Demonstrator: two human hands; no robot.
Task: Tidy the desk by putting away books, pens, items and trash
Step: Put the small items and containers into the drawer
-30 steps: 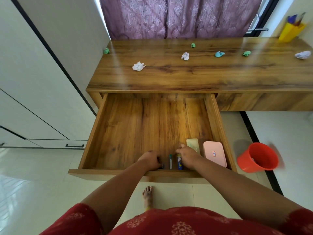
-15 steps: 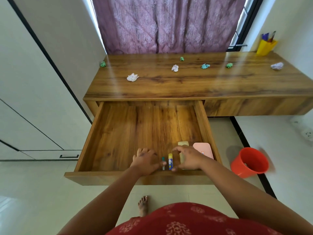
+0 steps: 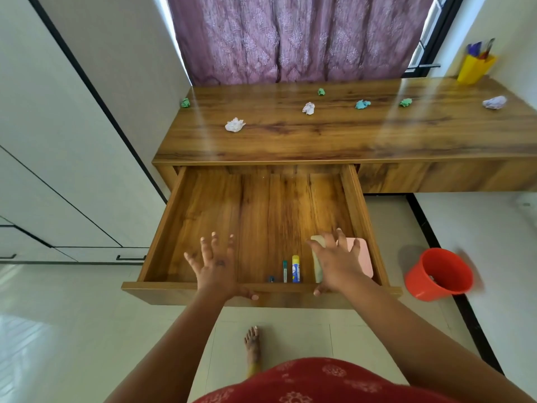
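2 hands' fingers (image 3: 214, 242) splayed, above drawer (image 3: 162, 228).

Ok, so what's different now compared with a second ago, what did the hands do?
Both hands let go of the small items at the drawer's front. The left hand and right hand have lifted, fingers spread, thumbs on the drawer front. The glue stick, pen and pink case stayed put.
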